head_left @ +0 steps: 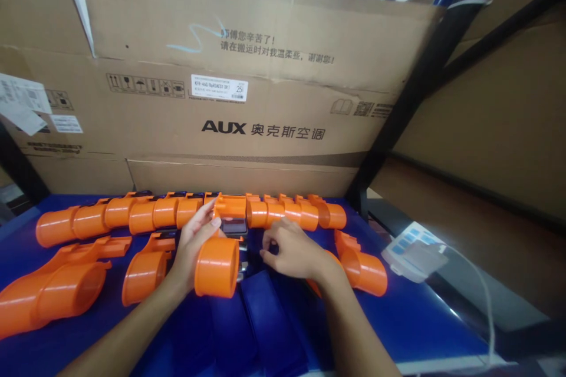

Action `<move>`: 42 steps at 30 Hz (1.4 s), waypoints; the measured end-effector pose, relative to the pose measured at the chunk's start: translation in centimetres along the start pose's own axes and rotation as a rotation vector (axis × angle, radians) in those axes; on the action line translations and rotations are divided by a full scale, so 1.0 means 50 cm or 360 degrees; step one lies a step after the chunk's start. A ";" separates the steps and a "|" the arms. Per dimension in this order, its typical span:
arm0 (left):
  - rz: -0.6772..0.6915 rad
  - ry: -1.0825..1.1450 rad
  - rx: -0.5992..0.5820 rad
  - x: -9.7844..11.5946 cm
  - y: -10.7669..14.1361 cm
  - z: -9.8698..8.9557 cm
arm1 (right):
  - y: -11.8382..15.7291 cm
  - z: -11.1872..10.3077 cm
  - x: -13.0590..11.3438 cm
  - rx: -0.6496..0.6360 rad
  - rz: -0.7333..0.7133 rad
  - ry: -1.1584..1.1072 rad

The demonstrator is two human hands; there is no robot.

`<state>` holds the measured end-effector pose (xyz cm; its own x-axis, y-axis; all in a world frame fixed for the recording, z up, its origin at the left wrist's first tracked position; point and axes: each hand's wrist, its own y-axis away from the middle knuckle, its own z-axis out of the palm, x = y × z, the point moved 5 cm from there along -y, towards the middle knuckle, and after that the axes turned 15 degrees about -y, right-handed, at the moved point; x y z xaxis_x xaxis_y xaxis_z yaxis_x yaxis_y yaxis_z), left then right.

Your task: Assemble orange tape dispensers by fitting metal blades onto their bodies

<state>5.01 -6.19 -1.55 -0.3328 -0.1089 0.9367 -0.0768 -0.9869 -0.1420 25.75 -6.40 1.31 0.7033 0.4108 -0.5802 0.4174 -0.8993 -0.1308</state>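
Note:
My left hand (pixel 194 241) is closed on an orange plastic part (pixel 231 207), its thumb and fingers at the part's left end. An orange cup-shaped piece (pixel 216 267) is right below that hand, by the wrist; whether it joins the held part I cannot tell. To the right, my right hand (pixel 292 247) has its fingers curled in toward the thumb, and anything between them is too small or hidden to make out. Between the hands is a dark rectangular piece (pixel 234 227), with small shiny metal bits (pixel 243 271) below it.
Orange cup-shaped parts (pixel 144 215) line the back of the blue table (pixel 398 321). More orange parts (pixel 71 291) lie at left and right. Dark blue flat pieces (pixel 269 318) lie in front. Cardboard (pixel 265 100) stands behind; a white power strip (pixel 413 252) with a cable is at right.

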 end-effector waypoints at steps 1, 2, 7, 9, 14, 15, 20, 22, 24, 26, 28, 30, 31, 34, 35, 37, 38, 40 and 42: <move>0.0000 -0.0002 0.0006 0.000 0.001 0.001 | 0.004 0.002 0.003 -0.0051 0.0036 0.0042; -0.0002 -0.0008 0.0010 0.000 0.002 0.002 | 0.007 0.004 0.006 -0.0095 0.0060 0.0071; 0.0030 -0.0067 0.0009 0.002 0.006 0.005 | 0.009 0.015 0.009 -0.0231 0.0093 0.0164; 0.0049 -0.0093 0.0016 0.004 0.007 0.005 | 0.008 0.018 0.009 -0.0254 0.0108 0.0187; 0.0050 -0.0090 0.0044 -0.001 0.004 0.001 | 0.007 0.025 0.007 -0.0266 0.0106 0.0197; 0.0047 -0.0089 0.0045 -0.004 0.003 0.001 | 0.006 0.024 0.007 -0.0248 0.0089 0.0185; 0.0019 -0.0103 0.0038 -0.014 -0.001 -0.003 | 0.004 0.007 0.004 -0.0057 -0.0013 0.0049; 0.0017 -0.0110 0.0046 -0.016 -0.002 -0.005 | 0.003 0.001 0.001 -0.0014 -0.0039 -0.0031; 0.0013 -0.0111 0.0052 -0.018 -0.004 -0.006 | 0.003 -0.003 -0.001 0.0013 -0.0041 -0.0092; 0.0002 -0.0104 0.0059 -0.021 -0.004 -0.006 | 0.003 -0.006 -0.005 0.0037 -0.0047 -0.0129; -0.0003 -0.0097 0.0072 -0.024 -0.004 -0.007 | 0.003 -0.008 -0.009 0.0044 -0.0064 -0.0164; 0.0002 -0.0098 0.0072 -0.026 -0.005 -0.006 | 0.002 -0.007 -0.011 0.0020 -0.0083 -0.0212; 0.0008 -0.0102 0.0069 -0.027 -0.005 -0.006 | 0.002 -0.005 -0.011 0.0004 -0.0086 -0.0239; 0.0026 -0.0116 0.0083 -0.028 -0.007 -0.007 | 0.000 -0.001 -0.008 -0.0034 -0.0097 -0.0329; 0.0029 -0.0117 0.0101 -0.028 -0.007 -0.008 | 0.000 0.000 -0.007 -0.0037 -0.0103 -0.0365; 0.0026 -0.0119 0.0146 -0.027 -0.008 -0.010 | -0.002 0.001 -0.005 -0.0014 -0.0108 -0.0456; 0.0022 -0.0122 0.0165 -0.027 -0.008 -0.011 | -0.003 0.000 -0.005 0.0022 -0.0109 -0.0518; 0.0009 -0.0125 0.0189 -0.025 -0.007 -0.012 | -0.005 -0.007 -0.006 0.0154 -0.0123 -0.0668; -0.0010 -0.0114 0.0194 -0.025 -0.005 -0.011 | -0.008 -0.019 -0.010 0.0342 -0.0168 -0.0827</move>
<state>4.91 -5.74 -2.84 -0.2644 -0.1064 0.9585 0.0375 -0.9943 -0.1000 25.78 -6.11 2.40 0.2661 0.4209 -0.8672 0.3051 -0.8901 -0.3385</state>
